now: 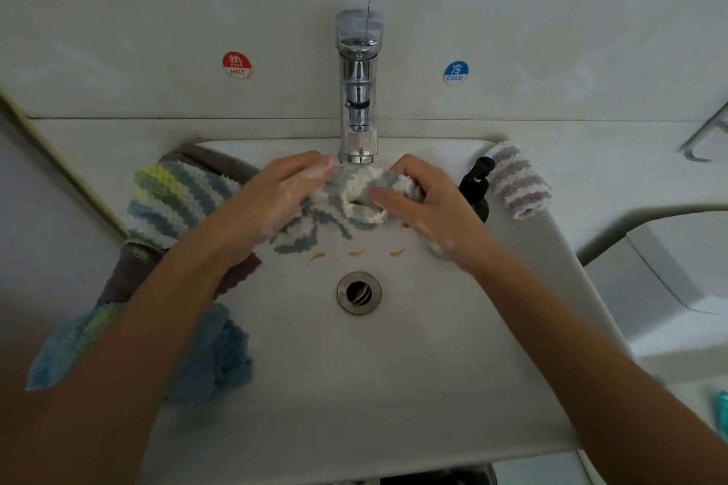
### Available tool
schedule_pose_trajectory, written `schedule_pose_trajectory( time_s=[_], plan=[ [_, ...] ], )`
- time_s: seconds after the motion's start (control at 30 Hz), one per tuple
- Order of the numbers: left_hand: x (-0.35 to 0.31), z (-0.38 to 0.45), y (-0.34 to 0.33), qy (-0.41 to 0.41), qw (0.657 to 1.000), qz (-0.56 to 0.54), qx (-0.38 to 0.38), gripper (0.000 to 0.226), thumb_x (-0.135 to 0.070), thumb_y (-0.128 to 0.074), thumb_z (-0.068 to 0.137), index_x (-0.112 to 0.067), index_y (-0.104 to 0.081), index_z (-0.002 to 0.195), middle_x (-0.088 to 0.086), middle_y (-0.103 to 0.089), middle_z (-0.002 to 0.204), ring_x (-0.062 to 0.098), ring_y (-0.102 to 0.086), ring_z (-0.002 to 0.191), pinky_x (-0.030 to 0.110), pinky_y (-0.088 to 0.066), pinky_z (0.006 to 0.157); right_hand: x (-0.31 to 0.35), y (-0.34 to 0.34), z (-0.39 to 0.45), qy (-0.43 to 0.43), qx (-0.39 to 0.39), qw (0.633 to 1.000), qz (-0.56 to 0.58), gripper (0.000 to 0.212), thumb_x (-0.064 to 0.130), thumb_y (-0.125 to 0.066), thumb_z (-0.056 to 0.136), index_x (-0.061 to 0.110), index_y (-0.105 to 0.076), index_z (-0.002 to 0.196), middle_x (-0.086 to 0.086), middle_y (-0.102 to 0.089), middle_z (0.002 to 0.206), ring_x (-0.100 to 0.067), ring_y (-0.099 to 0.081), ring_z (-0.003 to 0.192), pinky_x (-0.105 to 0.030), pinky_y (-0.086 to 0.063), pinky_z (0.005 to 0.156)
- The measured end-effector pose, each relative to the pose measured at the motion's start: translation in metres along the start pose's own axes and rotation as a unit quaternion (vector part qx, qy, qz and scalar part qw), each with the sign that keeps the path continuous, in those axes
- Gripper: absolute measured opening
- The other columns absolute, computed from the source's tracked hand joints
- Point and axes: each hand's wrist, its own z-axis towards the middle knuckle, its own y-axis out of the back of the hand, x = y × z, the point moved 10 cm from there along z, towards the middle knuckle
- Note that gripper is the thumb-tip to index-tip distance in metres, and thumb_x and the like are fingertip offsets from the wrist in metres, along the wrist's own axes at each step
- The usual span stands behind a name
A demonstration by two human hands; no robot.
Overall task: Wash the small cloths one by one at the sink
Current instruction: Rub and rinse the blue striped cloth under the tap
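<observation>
Two hands work one grey-and-white striped cloth (356, 195) just under the spout of the chrome faucet (357, 91), in the upper middle of the frame. The left hand (283, 193) grips the cloth's left end with curled, soapy fingers; the right hand (417, 201) pinches its right end, thumb on top. Part of the cloth trails down onto the white sink (394, 366), above three small orange marks and the round metal drain (358, 292).

Along the sink's left rim lie more cloths: a yellow, grey and white striped cloth (173, 201) at centre left, a dark brown cloth (130, 276) beneath it, and a blue cloth (212, 358) at lower left, partly hidden by the left forearm. At the upper right of the sink a pink-and-white striped cloth (518, 181) drapes over the rim, just beside a black pump bottle (476, 185). On the wall, a red HOT sticker (236, 65) sits left of the faucet and a blue COLD sticker (455, 72) right of it.
</observation>
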Motion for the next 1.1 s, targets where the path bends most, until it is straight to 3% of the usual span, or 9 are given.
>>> schedule_pose_trajectory(
  time_s=[0.07, 0.2, 0.27, 0.4, 0.5, 0.63, 0.8, 0.93, 1.1],
  plan=[
    [0.005, 0.002, 0.004, 0.015, 1.000, -0.002, 0.003, 0.046, -0.053, -0.042, 0.095, -0.018, -0.065, 0.114, -0.008, -0.067, 0.114, 0.003, -0.058, 0.110, 0.026, -0.038, 0.105, -0.002, 0.000, 0.000, -0.006, 0.010, 1.000, -0.011, 0.022, 0.016, -0.069, 0.090, 0.018, -0.050, 0.080, 0.008, -0.054, 0.065, -0.008, -0.049, 0.057, -0.025, -0.041, 0.053],
    [0.002, -0.003, -0.002, -0.006, 0.998, 0.026, 0.053, 0.020, -0.026, -0.052, 0.097, -0.024, -0.066, 0.083, -0.015, -0.064, 0.068, -0.003, -0.056, 0.061, 0.010, -0.041, 0.060, -0.014, -0.002, -0.001, -0.047, 0.050, 0.994, -0.090, 0.024, 0.019, -0.066, 0.093, 0.019, -0.045, 0.083, -0.006, -0.057, 0.075, -0.026, -0.055, 0.060, -0.038, -0.050, 0.052],
    [0.007, -0.002, -0.003, 0.009, 0.997, 0.041, 0.060, 0.007, -0.023, -0.060, 0.092, -0.027, -0.066, 0.089, -0.012, -0.065, 0.076, 0.002, -0.056, 0.064, 0.013, -0.042, 0.058, -0.018, -0.005, -0.003, -0.069, 0.084, 0.986, -0.126, 0.024, 0.019, -0.063, 0.095, 0.023, -0.043, 0.083, -0.007, -0.060, 0.083, -0.034, -0.065, 0.077, -0.041, -0.058, 0.062],
    [0.020, 0.000, -0.015, 0.046, 0.980, 0.164, 0.104, 0.026, -0.024, -0.069, 0.086, -0.026, -0.059, 0.110, -0.008, -0.062, 0.094, 0.004, -0.058, 0.078, 0.009, -0.045, 0.060, -0.024, -0.014, -0.010, -0.084, 0.138, 0.963, -0.217, 0.027, 0.018, -0.056, 0.098, 0.028, -0.038, 0.081, -0.006, -0.064, 0.089, -0.025, -0.069, 0.080, -0.041, -0.059, 0.068],
    [0.029, -0.001, -0.020, 0.061, 0.957, 0.255, 0.124, 0.022, -0.038, -0.071, 0.082, -0.018, -0.070, 0.092, -0.005, -0.062, 0.075, 0.007, -0.054, 0.061, 0.018, -0.039, 0.057, -0.025, -0.025, -0.015, -0.077, 0.183, 0.948, -0.251, 0.028, 0.015, -0.047, 0.102, 0.030, -0.035, 0.081, 0.000, -0.063, 0.081, -0.013, -0.067, 0.065, -0.028, -0.055, 0.058],
    [0.025, 0.000, -0.019, 0.059, 0.965, 0.228, 0.114, 0.029, -0.042, -0.066, 0.085, -0.017, -0.065, 0.071, -0.005, -0.054, 0.059, 0.003, -0.046, 0.048, 0.017, -0.034, 0.050, -0.020, -0.017, -0.008, -0.080, 0.139, 0.978, -0.136, 0.023, 0.005, -0.046, 0.099, 0.023, -0.038, 0.085, -0.009, -0.055, 0.069, -0.019, -0.053, 0.053, -0.024, -0.039, 0.043],
    [0.012, -0.003, -0.013, 0.048, 0.994, 0.048, 0.081, 0.010, -0.021, -0.063, 0.090, -0.013, -0.067, 0.095, 0.005, -0.070, 0.087, 0.000, -0.063, 0.069, 0.010, -0.045, 0.062, -0.015, -0.017, -0.013, -0.127, 0.148, 0.976, 0.099, 0.024, 0.030, -0.063, 0.091, 0.018, -0.044, 0.086, 0.003, -0.041, 0.066, -0.009, -0.033, 0.052, -0.019, -0.028, 0.044],
    [0.024, -0.004, -0.025, 0.095, 0.991, -0.055, 0.073, 0.019, -0.018, -0.061, 0.092, -0.013, -0.055, 0.110, -0.001, -0.075, 0.083, 0.016, -0.071, 0.071, 0.036, -0.057, 0.069, -0.021, -0.006, -0.005, -0.094, 0.018, 0.994, 0.047, 0.034, 0.041, -0.062, 0.094, 0.018, -0.045, 0.076, 0.016, -0.045, 0.054, -0.001, -0.034, 0.046, -0.018, -0.028, 0.045],
    [0.026, 0.004, -0.027, 0.064, 0.997, 0.039, 0.026, 0.026, -0.027, -0.058, 0.095, -0.022, -0.048, 0.118, -0.008, -0.061, 0.077, -0.001, -0.048, 0.051, 0.015, -0.041, 0.047, -0.036, 0.001, -0.004, -0.120, -0.031, 0.992, 0.010, 0.035, 0.032, -0.070, 0.090, 0.020, -0.053, 0.118, 0.001, -0.057, 0.080, 0.001, -0.046, 0.041, -0.015, -0.036, 0.041]
  ],
)
